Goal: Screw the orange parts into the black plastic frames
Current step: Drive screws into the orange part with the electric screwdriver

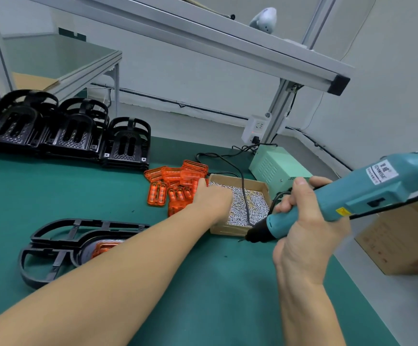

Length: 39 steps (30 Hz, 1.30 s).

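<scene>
On the green mat, near the person, lies a black plastic frame [60, 248] with one orange part [104, 247] already sitting in its rounded opening; the left forearm crosses over it and hides a part of it. Further away there is a loose pile of orange parts [175, 183], and just beside this pile stands a shallow cardboard box [240, 231] full of small silver screws [255, 203]. The left hand [211, 199] reaches to the border between the pile and the box, its back turned to the camera, so I cannot tell if the fingers already pinch something or are only relaxed. The right hand [300, 221] grips firmly a teal electric screwdriver [353, 196], whose bit points down and left, just above the mat at the near edge of the box. I judge that the step in hand is to fetch a screw for the seated part. To do it well, it is better to take only one screw, put it straight into the hole, keep the orange part flat in the frame, and bring the bit vertical before pressing, so the thread does not go crooked. More black frames [63, 128] wait in stacks at the far left, and a pale green power unit [275, 166] stands behind the box.
</scene>
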{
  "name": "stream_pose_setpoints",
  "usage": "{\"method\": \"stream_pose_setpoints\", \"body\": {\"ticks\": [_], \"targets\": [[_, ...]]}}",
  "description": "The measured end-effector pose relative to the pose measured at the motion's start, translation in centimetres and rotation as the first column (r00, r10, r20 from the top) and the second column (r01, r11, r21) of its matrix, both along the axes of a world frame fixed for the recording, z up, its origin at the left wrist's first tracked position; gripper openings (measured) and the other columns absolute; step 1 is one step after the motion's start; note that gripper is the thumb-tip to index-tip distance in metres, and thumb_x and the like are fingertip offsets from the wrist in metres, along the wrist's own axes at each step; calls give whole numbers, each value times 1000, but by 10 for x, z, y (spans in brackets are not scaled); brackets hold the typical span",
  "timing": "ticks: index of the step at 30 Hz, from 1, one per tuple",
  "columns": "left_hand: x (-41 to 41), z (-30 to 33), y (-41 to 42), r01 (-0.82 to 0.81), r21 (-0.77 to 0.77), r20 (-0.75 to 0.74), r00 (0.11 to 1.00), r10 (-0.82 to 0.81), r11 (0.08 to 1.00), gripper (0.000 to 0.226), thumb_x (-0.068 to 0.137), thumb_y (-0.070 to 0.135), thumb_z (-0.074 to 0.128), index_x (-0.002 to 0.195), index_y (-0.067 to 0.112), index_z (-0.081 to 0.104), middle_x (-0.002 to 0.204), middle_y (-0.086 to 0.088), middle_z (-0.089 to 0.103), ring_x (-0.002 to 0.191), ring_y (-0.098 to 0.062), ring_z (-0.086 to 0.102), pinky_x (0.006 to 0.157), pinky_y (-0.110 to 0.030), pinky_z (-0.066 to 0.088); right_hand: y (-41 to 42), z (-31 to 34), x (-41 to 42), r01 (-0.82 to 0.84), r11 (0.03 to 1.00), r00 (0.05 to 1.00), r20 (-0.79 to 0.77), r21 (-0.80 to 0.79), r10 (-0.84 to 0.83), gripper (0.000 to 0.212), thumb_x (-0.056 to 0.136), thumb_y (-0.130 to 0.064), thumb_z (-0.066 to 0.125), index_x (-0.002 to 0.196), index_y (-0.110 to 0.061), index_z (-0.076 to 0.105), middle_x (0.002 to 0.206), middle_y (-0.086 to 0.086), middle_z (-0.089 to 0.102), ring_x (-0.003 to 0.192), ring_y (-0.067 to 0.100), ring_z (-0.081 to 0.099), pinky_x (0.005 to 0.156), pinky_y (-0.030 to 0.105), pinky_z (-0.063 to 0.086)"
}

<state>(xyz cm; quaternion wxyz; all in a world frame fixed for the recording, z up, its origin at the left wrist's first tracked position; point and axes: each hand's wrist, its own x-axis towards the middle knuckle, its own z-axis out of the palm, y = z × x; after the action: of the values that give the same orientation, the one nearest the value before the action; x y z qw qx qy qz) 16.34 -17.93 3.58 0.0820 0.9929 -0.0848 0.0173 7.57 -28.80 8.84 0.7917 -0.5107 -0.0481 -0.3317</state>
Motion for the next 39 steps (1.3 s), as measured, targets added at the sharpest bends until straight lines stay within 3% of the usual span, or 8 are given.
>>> {"method": "stream_pose_setpoints", "body": {"ticks": [5,8,11,14,18,21,28,39], "targets": [[-7,1,8,-12,-237,-26,1000,5,971,15,80,37,73,77,22,73,82,9,68,85,-14,52,94,-39,25,1,2,-2,-6,1000,1000,2,-7,6,14,79,-12,66,80,-17,52,52,-8,51,46,15,45,57,32,38],[-14,3,17,-58,-495,-29,998,50,867,13,79,37,74,75,25,73,80,13,67,89,-12,53,99,-41,25,2,5,-3,-7,1000,1000,8,-7,7,14,79,-12,66,80,-18,53,51,-7,50,45,15,45,58,32,38],[-25,6,27,-52,-756,-51,999,21,653,6,82,22,73,76,23,72,75,15,65,87,-11,59,98,-42,39,4,7,-3,-6,1000,1000,7,7,6,15,78,-11,66,80,-17,53,51,-6,48,44,15,45,55,29,39],[-42,9,44,-83,-944,-87,996,4,320,8,81,7,72,76,13,73,69,1,70,66,-11,62,66,-29,49,6,8,-4,-46,998,999,8,41,45,15,78,-10,65,80,-16,52,51,-3,45,43,15,44,53,27,39],[-74,8,77,-172,-985,-171,985,-10,-36,12,79,2,70,74,12,74,67,-6,70,57,-11,63,53,-18,50,14,11,-8,-185,974,983,42,132,181,16,84,-4,59,80,-17,51,52,-5,42,44,12,42,51,22,40],[-103,4,99,-221,-957,-218,975,-32,-186,8,66,7,73,71,11,77,67,-7,69,57,-10,63,54,-17,51,27,12,-11,-315,923,949,72,223,307,21,88,-2,54,78,-20,53,54,-7,41,45,9,40,50,21,40],[-150,0,129,-218,-928,-228,974,-1,-301,23,51,11,77,74,11,77,73,-8,70,59,-11,63,58,-19,53,68,18,-19,-483,810,873,110,332,476,20,89,-5,51,76,-21,50,54,-9,38,45,6,38,50,20,39],[-179,-6,139,-185,-923,-212,976,47,-338,17,58,20,73,73,13,77,70,-5,69,61,-9,61,55,-20,51,100,26,-30,-574,753,816,141,323,561,14,80,-10,52,76,-22,49,51,-9,36,41,6,37,46,19,38]]}}
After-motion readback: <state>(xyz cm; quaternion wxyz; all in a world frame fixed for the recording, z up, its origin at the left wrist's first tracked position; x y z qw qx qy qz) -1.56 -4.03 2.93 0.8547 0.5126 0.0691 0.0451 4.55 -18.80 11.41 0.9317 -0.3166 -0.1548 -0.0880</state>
